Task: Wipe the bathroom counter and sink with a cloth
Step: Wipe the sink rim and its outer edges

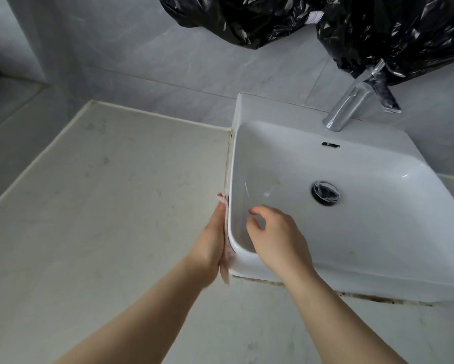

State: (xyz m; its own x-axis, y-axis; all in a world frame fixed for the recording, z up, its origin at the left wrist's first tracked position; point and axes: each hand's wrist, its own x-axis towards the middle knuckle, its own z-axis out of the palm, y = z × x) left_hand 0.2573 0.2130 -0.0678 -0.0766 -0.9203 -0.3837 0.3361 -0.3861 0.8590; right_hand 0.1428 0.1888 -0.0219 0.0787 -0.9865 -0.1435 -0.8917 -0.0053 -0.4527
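Against the outer left wall of the white rectangular ceramic sink (378, 232), the left hand (211, 240) lies flat with its fingers straight, pressing a thin pale pink cloth (225, 270) to the basin's side. The cloth is sandwiched between palm and sink. One crumpled end pokes out past the fingertips, and the other end hangs below the heel of the hand, near the sink's front left corner. The hand does not clench the cloth; it only presses it flat.

The right hand (278, 237) hovers over the front left corner of the basin, fingers loosely curled and grasping nothing, thumb and forefinger apart. Whether it touches the rim cannot be told.

The sink sits on top of a pale grey, lightly speckled stone bench (102, 206), which stretches away to the left and carries faint smudges. A dark line of grime (378, 299) runs along the seam under the sink's front edge. Inside the basin are a round chrome drain plug (325, 192) and, on the back wall, a small dark overflow slot (331, 145). A chrome tap (349, 106) stands on the rear ledge. Crinkled black plastic bags (246, 19) hang above it, against the grey marbled wall tiles (168, 61).
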